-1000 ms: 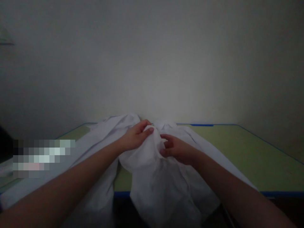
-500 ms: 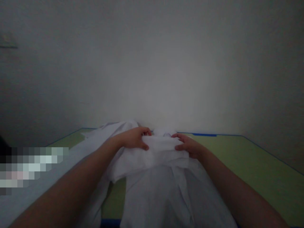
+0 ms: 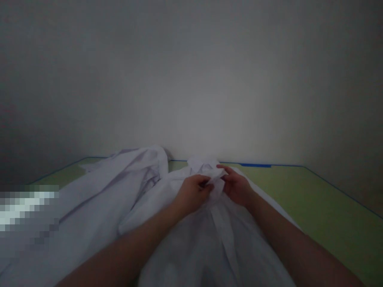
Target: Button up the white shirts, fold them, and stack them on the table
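A white shirt (image 3: 191, 239) lies spread in front of me, with its collar (image 3: 203, 164) toward the wall and a long strip running down its front. My left hand (image 3: 195, 192) is closed, its fingers pinching a bunched fold of the shirt just below the collar. Facing it from the right, my right hand (image 3: 238, 187) grips the same gathered cloth between thumb and fingers. The fingertips of both hands are partly hidden in the fabric, and the two hands are close together.
A second white garment (image 3: 98, 199) lies crumpled on the left, touching the shirt. Beneath is a green table (image 3: 323, 215) with blue edging, set against a pale wall (image 3: 203, 87). A blue strip (image 3: 255, 165) marks the table's far edge. Something blurred out is at lower left.
My left hand has moved right and slightly down, closing in on my right hand. The flat folded band of cloth between them is now bunched up. The view has shifted a little.
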A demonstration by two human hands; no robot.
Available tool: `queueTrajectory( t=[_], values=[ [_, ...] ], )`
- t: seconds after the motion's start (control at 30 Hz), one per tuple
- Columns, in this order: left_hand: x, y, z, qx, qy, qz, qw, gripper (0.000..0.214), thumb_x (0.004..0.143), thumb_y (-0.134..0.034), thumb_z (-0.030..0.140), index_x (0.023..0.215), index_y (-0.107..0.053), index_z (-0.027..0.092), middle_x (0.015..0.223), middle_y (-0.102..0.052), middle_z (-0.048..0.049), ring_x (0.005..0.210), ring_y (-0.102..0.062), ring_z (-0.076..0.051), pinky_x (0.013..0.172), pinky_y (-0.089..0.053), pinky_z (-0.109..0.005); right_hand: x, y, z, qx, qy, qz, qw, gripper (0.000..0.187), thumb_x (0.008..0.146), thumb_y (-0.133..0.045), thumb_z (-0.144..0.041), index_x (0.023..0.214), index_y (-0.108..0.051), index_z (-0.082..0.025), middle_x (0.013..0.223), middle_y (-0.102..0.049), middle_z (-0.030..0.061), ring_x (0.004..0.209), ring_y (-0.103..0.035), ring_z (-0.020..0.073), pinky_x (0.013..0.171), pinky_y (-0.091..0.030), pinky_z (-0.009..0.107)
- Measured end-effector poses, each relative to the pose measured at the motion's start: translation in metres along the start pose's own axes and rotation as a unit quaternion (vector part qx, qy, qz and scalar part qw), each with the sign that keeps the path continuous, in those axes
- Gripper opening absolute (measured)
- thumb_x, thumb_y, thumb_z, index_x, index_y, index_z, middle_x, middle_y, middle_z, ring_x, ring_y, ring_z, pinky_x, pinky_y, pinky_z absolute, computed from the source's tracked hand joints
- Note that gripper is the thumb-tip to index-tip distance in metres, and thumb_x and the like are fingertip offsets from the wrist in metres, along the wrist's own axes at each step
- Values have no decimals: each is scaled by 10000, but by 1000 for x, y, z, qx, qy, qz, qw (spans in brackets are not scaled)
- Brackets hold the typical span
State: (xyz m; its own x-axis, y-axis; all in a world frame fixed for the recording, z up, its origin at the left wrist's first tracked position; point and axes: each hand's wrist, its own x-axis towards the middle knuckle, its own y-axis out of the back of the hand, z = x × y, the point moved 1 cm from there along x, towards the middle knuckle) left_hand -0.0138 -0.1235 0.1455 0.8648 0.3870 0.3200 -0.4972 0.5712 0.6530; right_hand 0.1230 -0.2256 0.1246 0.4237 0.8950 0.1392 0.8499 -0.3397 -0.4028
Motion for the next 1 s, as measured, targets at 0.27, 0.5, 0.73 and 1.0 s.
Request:
queueTrajectory(
  t=[0.27, 0.5, 0.73, 1.0],
  values=[
    [2, -3, -24, -210, 124, -12, 970, 404, 689, -600, 506, 794, -626, 117, 713, -629, -41, 606, -565, -146, 542, -427, -241, -11, -3, -8, -449, 195, -23, 872, 623, 700, -589, -179, 1296, -419, -240, 771, -532, -14, 649, -478, 90, 639, -414, 234],
    [0, -5, -26, -286, 144, -18, 947, 390, 648, -654, 499, 735, -616, 120, 643, -597, -18, 548, -533, -118, 535, -436, -240, -19, -7, -22, -535, 264, -96, 797, 143, 752, -565, -173, 853, -666, -183, 837, -530, 37, 798, -499, 128, 734, -402, 261],
    [1, -6, -32, -271, 137, 11, 953, 422, 653, -636, 526, 743, -642, 114, 665, -633, -34, 550, -547, -130, 502, -406, -223, -26, -19, -26, -556, 351, -71, 750, 207, 781, -542, -282, 623, -522, -150, 923, -550, 58, 955, -457, 185, 895, -307, 350],
    [0, -4, -24, -310, 100, 7, 946, 389, 706, -598, 481, 863, -675, 133, 779, -680, -49, 691, -612, -174, 643, -475, -267, -19, -21, -15, -640, 219, -23, 736, 117, 801, -531, -241, 812, -640, -201, 728, -626, 1, 717, -519, 133, 795, -304, 295]
  ],
)
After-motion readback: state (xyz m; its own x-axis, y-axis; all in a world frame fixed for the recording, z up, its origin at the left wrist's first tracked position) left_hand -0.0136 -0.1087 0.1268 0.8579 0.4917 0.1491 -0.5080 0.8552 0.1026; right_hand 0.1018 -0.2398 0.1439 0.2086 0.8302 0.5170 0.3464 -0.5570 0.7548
